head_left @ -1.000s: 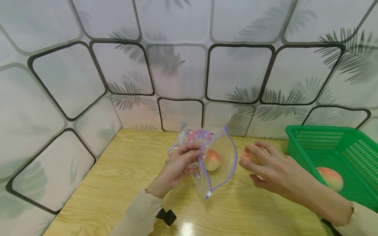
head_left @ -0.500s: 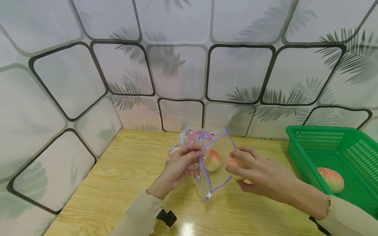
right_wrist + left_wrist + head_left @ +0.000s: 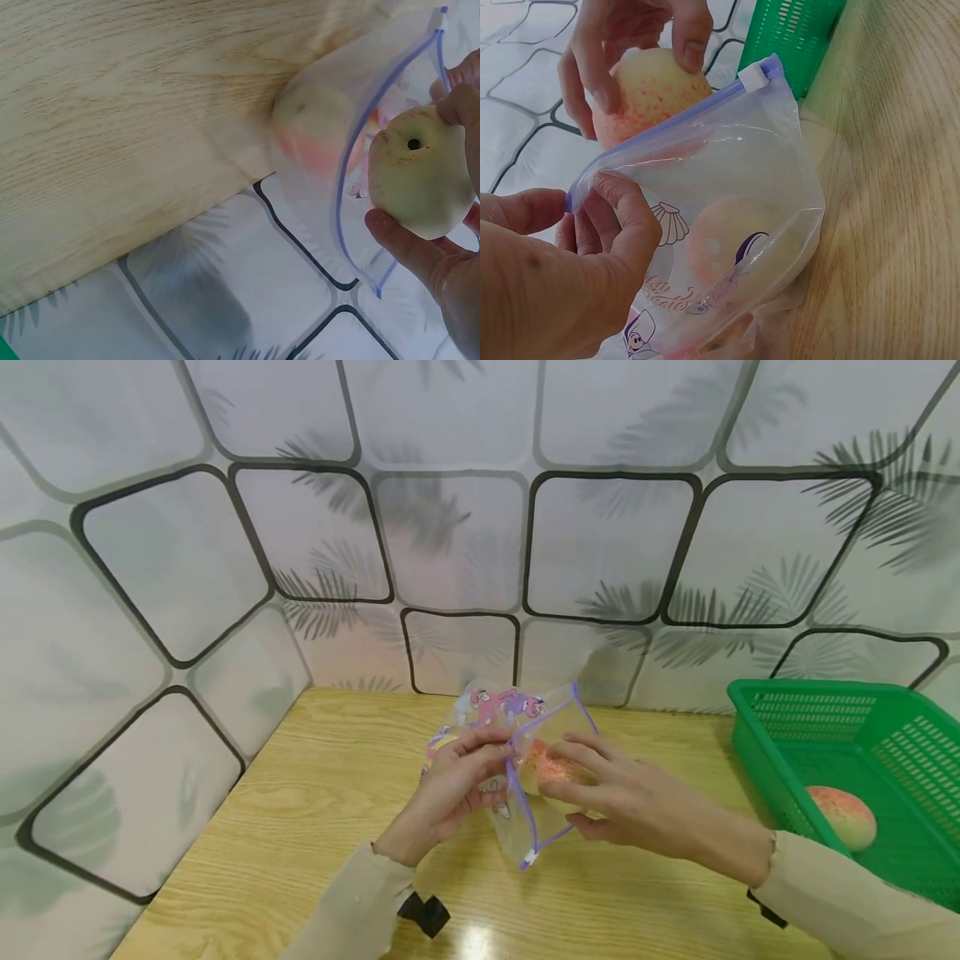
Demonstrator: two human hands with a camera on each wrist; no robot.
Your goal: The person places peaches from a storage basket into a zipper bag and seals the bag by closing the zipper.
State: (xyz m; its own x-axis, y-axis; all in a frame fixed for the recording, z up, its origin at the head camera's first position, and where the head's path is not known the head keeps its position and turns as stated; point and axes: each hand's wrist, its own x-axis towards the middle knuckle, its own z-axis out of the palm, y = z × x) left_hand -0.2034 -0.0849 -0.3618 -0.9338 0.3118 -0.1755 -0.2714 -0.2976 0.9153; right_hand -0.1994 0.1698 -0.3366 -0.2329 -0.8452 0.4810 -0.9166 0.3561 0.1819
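Note:
A clear zip bag (image 3: 491, 706) with a purple rim and printed cartoon figures lies on the table, mouth spread toward the right. My left hand (image 3: 442, 793) pinches the near-left side of that rim between thumb and fingers. In my right hand (image 3: 630, 797) is a red-speckled, pale yellow peach (image 3: 564, 772), gripped by the fingertips at the bag's mouth. The right wrist view shows the held peach's stem hollow (image 3: 414, 144) facing the camera. Another peach (image 3: 727, 240) sits inside the bag, seen through the plastic. A white slider (image 3: 754, 76) is at one end of the zip.
On the right stands a green plastic basket (image 3: 783, 785) with slatted walls, one peach (image 3: 843, 817) inside. The wooden table (image 3: 315, 827) meets a patterned wall covering (image 3: 457, 543) at the back and left. A black strap end (image 3: 423, 914) hangs by the left sleeve.
My right hand has carried the peach leftward from beside the basket to the bag's mouth, where it now overlaps the peach inside. The left hand and bag stay nearly in place.

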